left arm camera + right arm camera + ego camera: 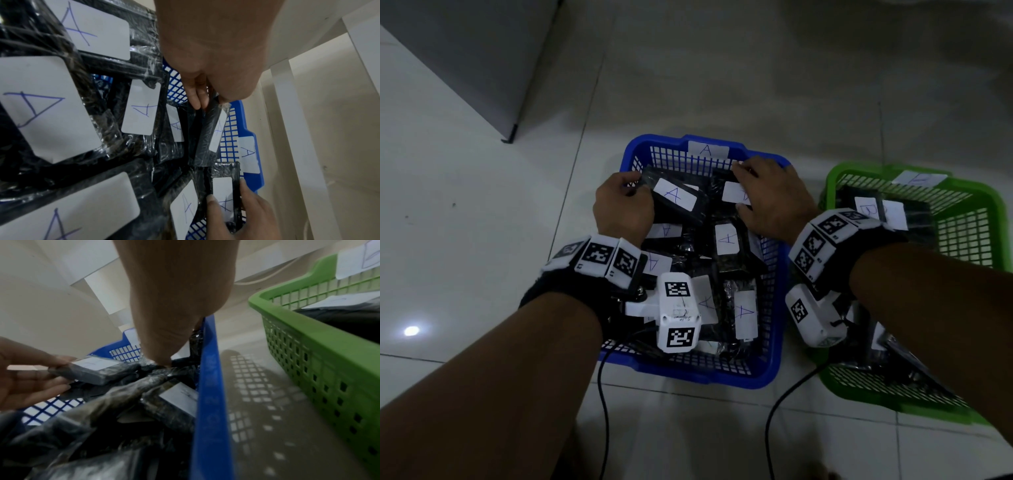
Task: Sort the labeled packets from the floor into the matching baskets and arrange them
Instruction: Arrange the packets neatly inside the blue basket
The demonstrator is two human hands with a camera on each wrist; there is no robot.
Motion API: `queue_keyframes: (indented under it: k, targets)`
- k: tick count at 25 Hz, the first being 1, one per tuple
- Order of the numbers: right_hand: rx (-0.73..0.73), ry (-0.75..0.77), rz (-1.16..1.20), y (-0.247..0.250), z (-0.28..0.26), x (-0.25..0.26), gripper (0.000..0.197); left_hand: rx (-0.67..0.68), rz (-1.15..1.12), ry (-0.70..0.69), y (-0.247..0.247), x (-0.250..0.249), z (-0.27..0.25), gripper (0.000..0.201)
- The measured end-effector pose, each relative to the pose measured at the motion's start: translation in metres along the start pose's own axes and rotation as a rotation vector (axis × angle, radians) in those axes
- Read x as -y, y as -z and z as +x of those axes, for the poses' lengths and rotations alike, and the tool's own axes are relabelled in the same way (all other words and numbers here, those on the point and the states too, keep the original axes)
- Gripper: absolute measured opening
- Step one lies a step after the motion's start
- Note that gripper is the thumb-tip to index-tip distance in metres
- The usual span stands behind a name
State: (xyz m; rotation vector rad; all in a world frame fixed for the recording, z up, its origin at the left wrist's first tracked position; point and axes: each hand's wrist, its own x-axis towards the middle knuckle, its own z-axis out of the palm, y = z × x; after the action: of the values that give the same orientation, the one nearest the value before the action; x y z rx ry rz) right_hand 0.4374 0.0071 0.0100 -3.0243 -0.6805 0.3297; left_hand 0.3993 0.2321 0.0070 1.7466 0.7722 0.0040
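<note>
The left hand [621, 209] is in the middle of the head view, a little left of centre. Its fingers are curled around the short end of a black, film-wrapped packet with a white label marked "A" [675, 196], and they hold it slightly above the heap. The right hand [767, 202] is just beside it, to the right. Its fingertips and thumb pinch a second black wrapped packet with a white "A" label [734, 191], which stands against the far wall of the basket; the left wrist view shows this grip more clearly, at the bottom of the frame.

Both packets are inside the blue plastic lattice basket [774, 329], which carries a paper tag with "A" [707, 149] on its far rim. Many other black packets with "A" labels [726, 239] lie below the hands, crossed over each other. At the right edge of the frame stands the green plastic lattice basket [993, 212], holding dark packets, one with a "B" label [866, 209]. I see no packet on the white tiled floor [482, 212].

So the sorting seems finished, and the step in hand is the arranging of the blue basket. I think the next move calls for setting both held packets down flat, side by side, label upward, then straightening the crossed ones below.
</note>
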Motion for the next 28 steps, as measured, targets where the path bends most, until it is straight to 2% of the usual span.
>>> queue_keyframes:
  k: [3, 9, 11, 13, 15, 17, 20, 23, 26, 28]
  targets:
    - [0.009, 0.034, 0.051, -0.002, -0.005, -0.001, 0.072, -0.002, -0.004, -0.011, 0.001, 0.002, 0.001, 0.016]
    - [0.073, 0.035, 0.098, -0.002, 0.001, -0.001, 0.050, 0.000, -0.125, 0.026, 0.002, -0.002, -0.004, 0.022]
    - [-0.075, -0.014, 0.360, -0.001, 0.001, 0.002, 0.041, 0.055, -0.262, 0.088, 0.003, -0.010, -0.009, 0.022]
    - [-0.234, -0.150, 0.706, 0.003, 0.005, 0.008, 0.030, 0.114, -0.372, 0.139, 0.003, -0.017, -0.015, 0.022]
    - [-0.160, -0.286, 1.037, 0.010, 0.009, 0.015, 0.023, 0.172, -0.415, 0.156, -0.002, -0.022, -0.022, 0.020]
    - [-0.039, -0.318, 1.202, 0.012, 0.009, 0.020, 0.027, 0.216, -0.341, 0.133, -0.010, -0.022, -0.025, 0.019]
    - [-0.109, -0.377, 1.230, 0.010, 0.006, 0.016, 0.029, 0.256, -0.089, 0.022, -0.018, -0.014, -0.024, 0.020]
    - [-0.204, -0.433, 1.219, 0.010, 0.004, 0.008, 0.028, 0.277, 0.189, -0.179, -0.021, -0.012, -0.024, 0.033]
    - [-0.307, -0.276, 0.795, 0.012, -0.004, -0.001, 0.034, 0.297, 0.538, -0.537, -0.026, -0.015, -0.026, 0.037]
    - [-0.297, -0.204, 0.611, 0.013, -0.010, -0.003, 0.034, 0.329, 0.685, -0.605, -0.026, -0.010, -0.020, 0.036]
